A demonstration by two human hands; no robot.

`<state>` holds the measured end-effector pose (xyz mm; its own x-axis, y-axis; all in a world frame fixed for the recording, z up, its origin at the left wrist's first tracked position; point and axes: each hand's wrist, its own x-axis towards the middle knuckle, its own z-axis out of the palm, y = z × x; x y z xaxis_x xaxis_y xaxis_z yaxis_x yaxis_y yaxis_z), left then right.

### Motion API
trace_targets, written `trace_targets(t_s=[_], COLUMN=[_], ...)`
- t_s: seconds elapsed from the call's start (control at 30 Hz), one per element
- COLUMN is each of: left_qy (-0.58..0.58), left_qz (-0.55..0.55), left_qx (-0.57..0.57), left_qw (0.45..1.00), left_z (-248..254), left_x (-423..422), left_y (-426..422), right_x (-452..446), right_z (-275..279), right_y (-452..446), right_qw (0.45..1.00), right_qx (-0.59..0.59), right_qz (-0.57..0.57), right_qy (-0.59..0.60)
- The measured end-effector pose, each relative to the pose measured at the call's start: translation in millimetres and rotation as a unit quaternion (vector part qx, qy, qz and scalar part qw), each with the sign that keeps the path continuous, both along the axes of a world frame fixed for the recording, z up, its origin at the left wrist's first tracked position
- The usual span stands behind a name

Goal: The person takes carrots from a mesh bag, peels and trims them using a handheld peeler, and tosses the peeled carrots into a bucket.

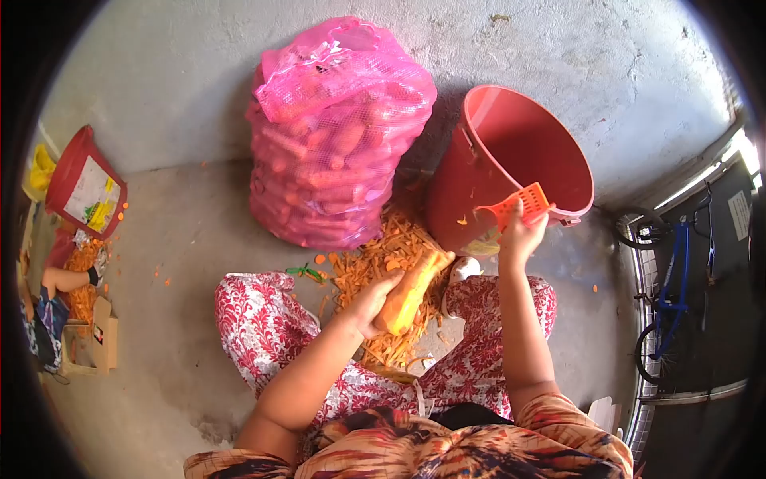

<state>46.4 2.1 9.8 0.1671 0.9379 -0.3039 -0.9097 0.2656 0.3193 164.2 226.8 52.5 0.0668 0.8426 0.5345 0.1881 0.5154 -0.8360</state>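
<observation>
My left hand [373, 306] is wrapped round the lower side of a thick peeled carrot [407, 294], its surface bright yellow-orange. The carrot is held tilted over a pile of carrot peelings [391, 243] on the floor between my legs. Raised near the front rim of the large red bucket [459, 188], my right hand [523, 235] grips an orange plastic peeler [520, 206] with small holes in its flat part. Its blade cannot be made out clearly. The peeler and the carrot are apart.
A pink mesh sack [335, 144] full of carrots stands against the wall, left of the bucket. Green ties [306, 273] lie by the peelings. At far left are a smaller red bucket [86, 184] and another person's leg [68, 279]. A blue bicycle [677, 287] stands at right.
</observation>
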Motion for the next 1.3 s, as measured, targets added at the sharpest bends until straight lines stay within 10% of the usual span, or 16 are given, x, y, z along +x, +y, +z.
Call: trace_targets(t_s=[0.2,0.37,0.63,0.97,1.3], left_qy=[-0.031,-0.024,-0.006,-0.076,-0.018], left_qz=[0.047,0.043,-0.008,0.071,0.035], left_qx=[0.003,0.013,0.001,-0.034,0.067], left_qw=[0.998,0.999,1.0,0.994,0.997], left_z=[-15.2,-19.4,3.0,-15.2,-20.7], left_x=[-3.2,-4.9,-2.1,-4.8,-7.2], left_y=[3.6,3.5,-0.7,7.6,8.2], right_x=[-12.4,-23.2,-11.2,-20.3,-25.0], right_z=[29.2,-0.2,-12.8,14.0,4.5], right_y=[-101.1,-132.8,-19.3,-148.5,-124.2], right_qw=[0.924,0.943,0.998,0.938,0.954], right_qx=[-0.269,-0.143,-0.043,-0.087,-0.064], right_qz=[0.271,0.292,0.013,0.329,0.274], right_qy=[-0.006,-0.071,-0.05,-0.065,-0.106])
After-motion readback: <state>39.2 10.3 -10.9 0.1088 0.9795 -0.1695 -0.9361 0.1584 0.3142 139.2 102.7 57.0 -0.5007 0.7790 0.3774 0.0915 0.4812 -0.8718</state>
